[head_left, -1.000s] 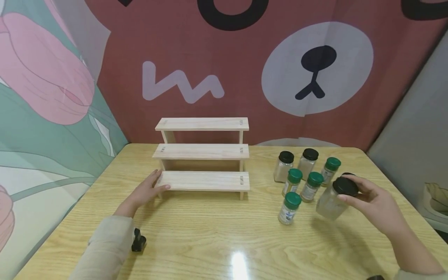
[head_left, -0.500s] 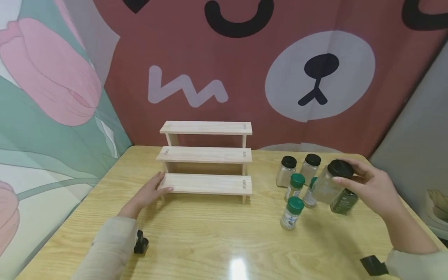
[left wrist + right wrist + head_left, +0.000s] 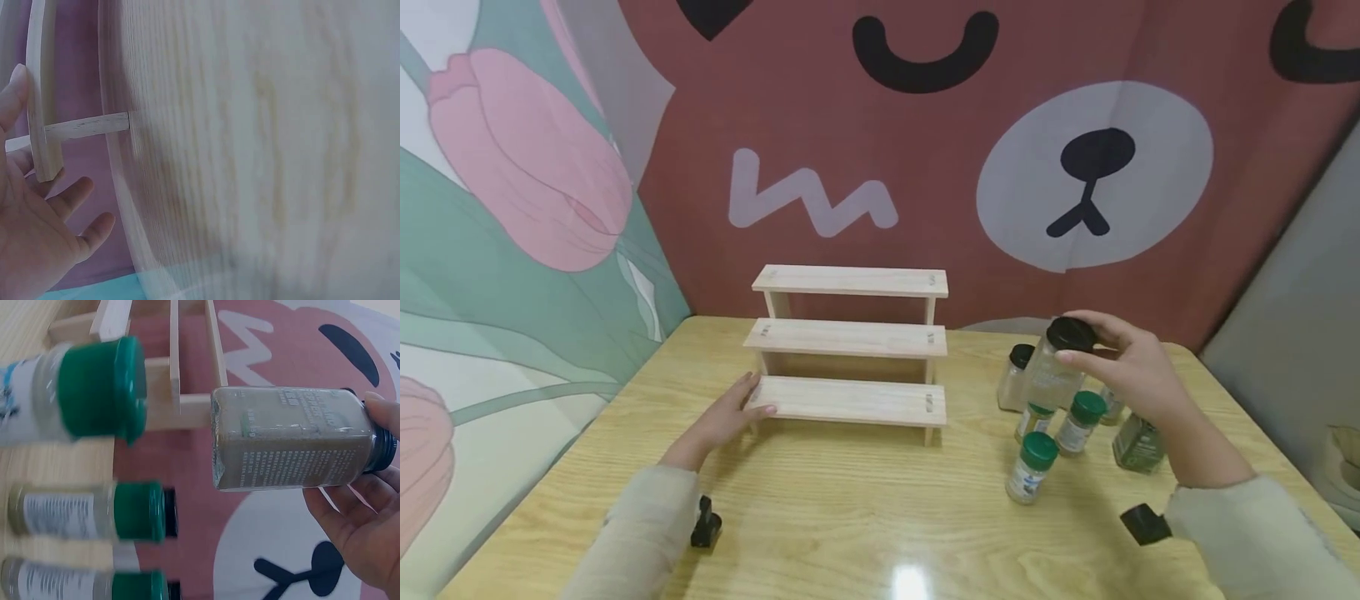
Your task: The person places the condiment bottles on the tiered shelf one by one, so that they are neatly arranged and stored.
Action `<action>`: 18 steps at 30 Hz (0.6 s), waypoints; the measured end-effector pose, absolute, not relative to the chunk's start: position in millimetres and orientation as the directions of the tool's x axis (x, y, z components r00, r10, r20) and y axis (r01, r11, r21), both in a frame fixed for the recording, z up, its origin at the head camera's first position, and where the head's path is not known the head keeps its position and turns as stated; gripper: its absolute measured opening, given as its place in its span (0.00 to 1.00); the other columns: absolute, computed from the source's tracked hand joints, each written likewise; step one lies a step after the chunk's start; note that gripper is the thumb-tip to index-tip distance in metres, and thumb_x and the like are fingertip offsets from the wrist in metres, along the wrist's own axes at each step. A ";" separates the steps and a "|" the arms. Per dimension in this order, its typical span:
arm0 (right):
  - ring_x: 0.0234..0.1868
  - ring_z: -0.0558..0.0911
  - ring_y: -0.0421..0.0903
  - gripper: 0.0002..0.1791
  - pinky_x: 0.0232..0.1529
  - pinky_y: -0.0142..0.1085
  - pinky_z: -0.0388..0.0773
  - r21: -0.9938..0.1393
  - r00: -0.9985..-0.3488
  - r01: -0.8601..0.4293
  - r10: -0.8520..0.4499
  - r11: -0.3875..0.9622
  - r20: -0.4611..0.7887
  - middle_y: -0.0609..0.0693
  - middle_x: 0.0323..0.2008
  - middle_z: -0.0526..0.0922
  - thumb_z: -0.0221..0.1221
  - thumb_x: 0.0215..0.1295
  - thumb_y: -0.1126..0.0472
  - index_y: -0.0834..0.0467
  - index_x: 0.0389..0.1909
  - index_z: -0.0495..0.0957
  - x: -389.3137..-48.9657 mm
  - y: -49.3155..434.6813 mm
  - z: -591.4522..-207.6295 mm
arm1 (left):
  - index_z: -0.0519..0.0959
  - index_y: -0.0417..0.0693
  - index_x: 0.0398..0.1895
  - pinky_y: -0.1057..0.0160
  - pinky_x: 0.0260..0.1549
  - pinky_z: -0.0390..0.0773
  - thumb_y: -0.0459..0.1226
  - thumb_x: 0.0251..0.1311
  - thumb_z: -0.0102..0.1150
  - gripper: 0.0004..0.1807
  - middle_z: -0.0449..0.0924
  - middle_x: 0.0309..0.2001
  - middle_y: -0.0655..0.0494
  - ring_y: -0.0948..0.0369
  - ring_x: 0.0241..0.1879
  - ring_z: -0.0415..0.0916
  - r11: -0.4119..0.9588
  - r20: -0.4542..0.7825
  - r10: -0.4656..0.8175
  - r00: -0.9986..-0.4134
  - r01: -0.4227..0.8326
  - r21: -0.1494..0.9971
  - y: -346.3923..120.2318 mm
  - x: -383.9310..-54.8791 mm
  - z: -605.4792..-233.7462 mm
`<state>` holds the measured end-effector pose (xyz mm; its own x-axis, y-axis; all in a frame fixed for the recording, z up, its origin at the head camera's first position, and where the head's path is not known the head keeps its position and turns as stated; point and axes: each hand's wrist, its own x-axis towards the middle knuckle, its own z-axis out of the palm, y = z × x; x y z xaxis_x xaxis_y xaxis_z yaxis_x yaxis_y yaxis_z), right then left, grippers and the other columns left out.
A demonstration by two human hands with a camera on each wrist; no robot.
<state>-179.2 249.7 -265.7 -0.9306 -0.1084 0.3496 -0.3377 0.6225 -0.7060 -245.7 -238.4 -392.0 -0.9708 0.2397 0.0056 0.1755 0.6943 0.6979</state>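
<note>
A pale wooden three-step display rack (image 3: 850, 399) stands left of centre on the table. At the left end of its lowest step, my left hand (image 3: 718, 425) has the thumb over the board; in the left wrist view the other fingers (image 3: 72, 199) lie below and beyond the board's end. My right hand (image 3: 1138, 379) grips a clear glass spice jar (image 3: 1047, 377) by its black lid, raised above the other jars. Brownish powder fills this jar (image 3: 290, 440) in the right wrist view, and white print covers its side.
Several jars stand beneath the right hand: a black-lidded one (image 3: 1012, 390), green-capped ones, of which one (image 3: 1026, 477) is nearest me, and a square jar of green contents (image 3: 1138, 446). A patterned cloth (image 3: 820, 100) hangs behind the table (image 3: 820, 508).
My right hand has lifted the black-lidded spice jar and carried it left over the other jars, uncovering the square green jar. The left hand stays on the rack. The head view has shifted slightly.
</note>
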 end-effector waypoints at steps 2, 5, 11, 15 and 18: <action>0.42 0.71 0.33 0.28 0.32 0.27 0.72 -0.719 -0.932 -0.342 -0.118 0.605 0.344 0.45 0.47 0.72 0.58 0.54 0.52 0.52 0.56 0.65 -184.0 241.0 -264.8 | 0.43 0.32 0.64 0.44 0.56 0.40 0.52 0.55 0.49 0.44 0.36 0.63 0.32 0.39 0.61 0.35 0.689 0.008 0.243 -0.970 0.178 0.702 -237.9 -245.7 -392.1; 0.43 0.72 0.37 0.28 0.33 0.29 0.73 -0.739 -0.929 -0.361 -0.149 0.569 0.339 0.47 0.48 0.73 0.58 0.54 0.51 0.52 0.56 0.65 -192.3 228.5 -263.0 | 0.44 0.31 0.63 0.44 0.56 0.40 0.51 0.55 0.49 0.44 0.35 0.63 0.31 0.39 0.61 0.35 0.683 0.012 0.243 -0.970 0.180 0.708 -235.9 -245.4 -391.7; 0.42 0.74 0.42 0.29 0.35 0.38 0.74 -0.771 -0.918 -0.397 -0.208 0.498 0.338 0.51 0.48 0.74 0.58 0.53 0.50 0.53 0.56 0.65 -210.9 204.1 -260.4 | 0.44 0.31 0.63 0.44 0.56 0.40 0.50 0.55 0.50 0.44 0.35 0.63 0.31 0.39 0.61 0.36 0.675 0.017 0.241 -0.970 0.180 0.716 -235.0 -244.5 -391.4; 0.42 0.74 0.45 0.30 0.36 0.40 0.72 -0.790 -0.920 -0.392 -0.213 0.471 0.330 0.51 0.48 0.74 0.59 0.50 0.47 0.52 0.55 0.66 -222.7 186.6 -259.3 | 0.44 0.32 0.64 0.45 0.56 0.41 0.51 0.55 0.50 0.44 0.35 0.63 0.32 0.39 0.61 0.36 0.666 0.018 0.241 -0.970 0.178 0.725 -236.0 -245.0 -394.0; 0.40 0.74 0.45 0.31 0.36 0.39 0.72 -0.799 -0.913 -0.407 -0.227 0.443 0.339 0.50 0.47 0.75 0.60 0.49 0.47 0.52 0.54 0.67 -231.0 173.1 -258.8 | 0.43 0.32 0.64 0.45 0.56 0.41 0.50 0.55 0.50 0.44 0.34 0.64 0.33 0.39 0.61 0.37 0.656 0.013 0.238 -0.971 0.171 0.735 -237.2 -245.4 -395.6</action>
<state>-231.0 173.1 -258.8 -0.9130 -0.2274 0.3386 -0.4066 0.4427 -0.7992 -245.4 -237.2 -395.6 -0.9712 0.2380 0.0133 0.1708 0.6560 0.7352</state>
